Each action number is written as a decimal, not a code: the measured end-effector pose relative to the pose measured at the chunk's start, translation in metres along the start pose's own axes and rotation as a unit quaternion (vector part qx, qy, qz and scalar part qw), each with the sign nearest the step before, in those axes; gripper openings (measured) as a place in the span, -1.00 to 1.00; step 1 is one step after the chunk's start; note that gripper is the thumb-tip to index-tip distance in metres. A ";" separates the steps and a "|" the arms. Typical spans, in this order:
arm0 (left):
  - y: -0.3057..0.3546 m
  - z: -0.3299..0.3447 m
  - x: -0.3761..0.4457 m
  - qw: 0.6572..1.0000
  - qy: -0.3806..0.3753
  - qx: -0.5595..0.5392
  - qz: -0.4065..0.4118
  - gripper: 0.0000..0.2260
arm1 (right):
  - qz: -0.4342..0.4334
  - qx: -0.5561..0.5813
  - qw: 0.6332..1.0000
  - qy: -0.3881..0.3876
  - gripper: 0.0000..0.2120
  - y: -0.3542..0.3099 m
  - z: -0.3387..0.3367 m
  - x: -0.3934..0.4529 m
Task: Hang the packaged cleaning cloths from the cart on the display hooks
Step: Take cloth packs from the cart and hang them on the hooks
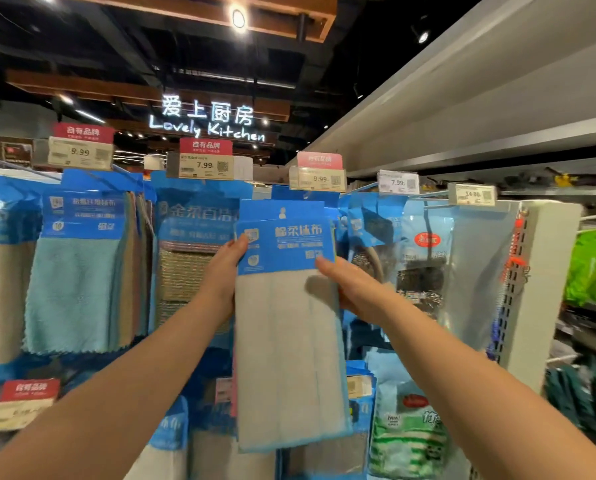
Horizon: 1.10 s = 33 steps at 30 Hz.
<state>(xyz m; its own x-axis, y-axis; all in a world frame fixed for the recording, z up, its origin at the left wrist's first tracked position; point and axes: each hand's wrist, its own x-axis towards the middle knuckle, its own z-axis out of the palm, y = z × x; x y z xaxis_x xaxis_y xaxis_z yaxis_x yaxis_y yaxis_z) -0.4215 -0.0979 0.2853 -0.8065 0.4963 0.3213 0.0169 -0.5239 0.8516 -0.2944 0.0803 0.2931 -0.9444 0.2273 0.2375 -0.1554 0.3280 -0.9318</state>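
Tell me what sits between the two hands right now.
In the head view, the grey cloth pack with its blue header card fills the stretch between the left hand and the right hand; each hand grips one side edge.

I can't see the hook behind the pack; both hands' fingers hide behind it, and price tag print is blurred.

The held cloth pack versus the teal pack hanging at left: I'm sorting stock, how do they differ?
The held cloth pack shows pale grey cloth; the teal pack shows teal cloth. The held one is gripped by the left hand and right hand; the teal one hangs on the display. Both have blue header cards.
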 end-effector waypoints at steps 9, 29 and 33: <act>0.036 0.064 0.027 0.979 -0.051 0.195 0.027 -0.89 | -0.058 0.023 0.985 0.159 -0.84 0.031 -0.034 -0.015; 0.084 0.085 0.054 0.906 -0.036 0.362 0.217 -0.59 | -0.080 0.090 0.981 0.152 -0.78 0.003 -0.029 0.033; 0.086 0.083 0.053 0.900 -0.051 0.374 0.219 -0.60 | -0.078 0.110 0.978 0.159 -0.78 -0.005 -0.026 0.042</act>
<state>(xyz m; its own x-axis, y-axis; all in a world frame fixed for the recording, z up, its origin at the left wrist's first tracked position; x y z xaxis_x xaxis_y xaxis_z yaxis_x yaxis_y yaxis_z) -0.4134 -0.0595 0.4103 -0.5689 0.4363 0.6972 0.7432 -0.0903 0.6629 -0.3254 0.1118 0.3145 -0.7718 0.4758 0.4217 -0.3813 0.1844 -0.9059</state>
